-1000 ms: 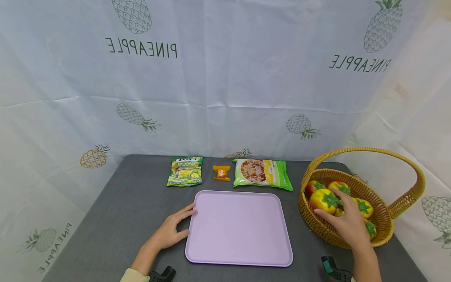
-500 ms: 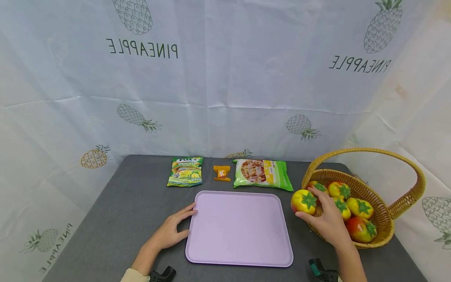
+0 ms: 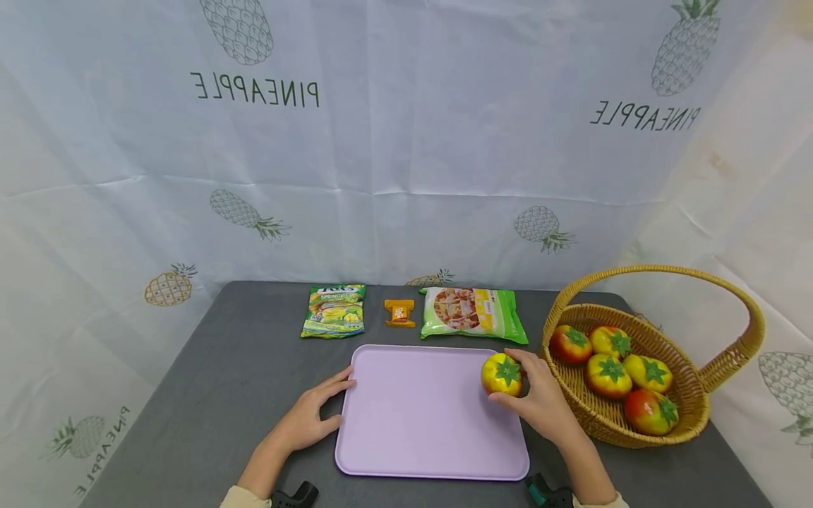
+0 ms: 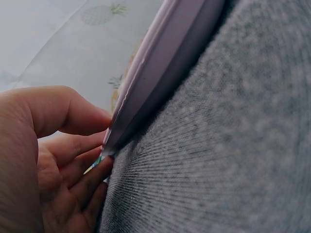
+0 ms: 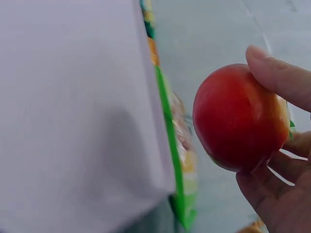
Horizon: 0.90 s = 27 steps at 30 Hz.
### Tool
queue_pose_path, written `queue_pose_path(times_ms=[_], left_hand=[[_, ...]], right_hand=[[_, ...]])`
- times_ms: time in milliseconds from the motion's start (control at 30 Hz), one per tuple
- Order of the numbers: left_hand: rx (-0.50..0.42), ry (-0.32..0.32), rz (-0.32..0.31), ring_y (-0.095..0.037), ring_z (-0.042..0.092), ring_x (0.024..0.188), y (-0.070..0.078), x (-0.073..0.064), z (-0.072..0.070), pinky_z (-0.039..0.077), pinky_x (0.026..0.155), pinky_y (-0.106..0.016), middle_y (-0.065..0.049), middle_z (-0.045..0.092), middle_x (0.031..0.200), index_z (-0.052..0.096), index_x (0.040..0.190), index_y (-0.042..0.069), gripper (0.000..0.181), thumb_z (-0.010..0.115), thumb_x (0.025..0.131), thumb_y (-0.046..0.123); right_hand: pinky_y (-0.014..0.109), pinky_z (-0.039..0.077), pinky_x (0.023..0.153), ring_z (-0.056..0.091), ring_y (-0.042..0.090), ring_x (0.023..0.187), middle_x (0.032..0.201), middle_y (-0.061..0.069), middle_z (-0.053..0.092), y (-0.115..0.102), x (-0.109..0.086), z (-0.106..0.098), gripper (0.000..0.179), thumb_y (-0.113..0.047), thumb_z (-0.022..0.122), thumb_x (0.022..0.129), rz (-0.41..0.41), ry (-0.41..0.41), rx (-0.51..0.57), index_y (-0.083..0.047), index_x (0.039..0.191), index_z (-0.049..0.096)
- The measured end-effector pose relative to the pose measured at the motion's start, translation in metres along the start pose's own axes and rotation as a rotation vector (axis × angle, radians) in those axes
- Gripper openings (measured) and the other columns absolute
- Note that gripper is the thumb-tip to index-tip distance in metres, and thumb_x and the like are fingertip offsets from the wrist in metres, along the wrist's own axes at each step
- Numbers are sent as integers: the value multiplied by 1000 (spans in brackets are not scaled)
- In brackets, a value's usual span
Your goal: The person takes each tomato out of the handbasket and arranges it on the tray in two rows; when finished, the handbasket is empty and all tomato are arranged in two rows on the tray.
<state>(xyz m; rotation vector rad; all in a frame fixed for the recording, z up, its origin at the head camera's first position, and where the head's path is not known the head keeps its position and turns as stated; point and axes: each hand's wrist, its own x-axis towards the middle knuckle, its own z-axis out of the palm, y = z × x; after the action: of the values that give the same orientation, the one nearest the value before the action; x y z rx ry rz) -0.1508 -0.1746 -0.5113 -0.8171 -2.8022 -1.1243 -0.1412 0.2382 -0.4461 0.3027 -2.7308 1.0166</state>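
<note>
My right hand (image 3: 540, 398) grips a round red-and-yellow fruit (image 3: 501, 375) with a green star-shaped leafy top, over the right part of the lilac tray (image 3: 425, 416). In the right wrist view the thumb and fingers (image 5: 286, 80) hold the sides of the fruit (image 5: 238, 119), whose red underside faces the camera. A soft shadow falls on the tray below it. My left hand (image 3: 309, 416) touches the tray's left rim with fingertips and thumb, its fingers relaxed. From the left wrist, the thumb tip meets the tray edge (image 4: 146, 73).
A wicker basket (image 3: 581, 416) with a tall handle stands at the right, holding several similar fruits (image 3: 610, 376). Behind the tray lie a green-yellow snack packet (image 3: 334, 311), a small orange packet (image 3: 399, 312) and a larger green bag (image 3: 473, 313). A pineapple-print curtain (image 3: 406, 141) hangs behind the table.
My right hand has lifted one fruit out of the basket and carried it left to above the tray. The left hand has stayed at the tray's rim.
</note>
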Motion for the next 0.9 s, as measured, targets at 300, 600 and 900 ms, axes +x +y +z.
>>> queue_pose_path(times_ms=[300,600,900], left_hand=[[4,4,-3,-29,43,133,-1,-2,1,41,102,-51,-4,41,149,55,133,14,55,62,78,11],[-37,-33,-59,-24,39,137,1,1,-1,38,105,-53,2,37,152,54,134,17,55,61,80,13],[-41,-27,-73,-23,39,137,3,0,-1,37,105,-53,3,37,151,55,133,17,54,61,79,14]], right_hand=[[45,50,84,49,20,107,124,8,55,-13,7,30,79,-38,84,66,13,-35,102,-8,131,52],[47,50,90,52,21,109,125,6,56,-38,30,54,78,-37,84,65,-29,-77,163,-8,131,52],[43,51,85,50,20,104,120,6,57,-58,53,88,76,-31,86,64,-86,-110,192,-7,129,53]])
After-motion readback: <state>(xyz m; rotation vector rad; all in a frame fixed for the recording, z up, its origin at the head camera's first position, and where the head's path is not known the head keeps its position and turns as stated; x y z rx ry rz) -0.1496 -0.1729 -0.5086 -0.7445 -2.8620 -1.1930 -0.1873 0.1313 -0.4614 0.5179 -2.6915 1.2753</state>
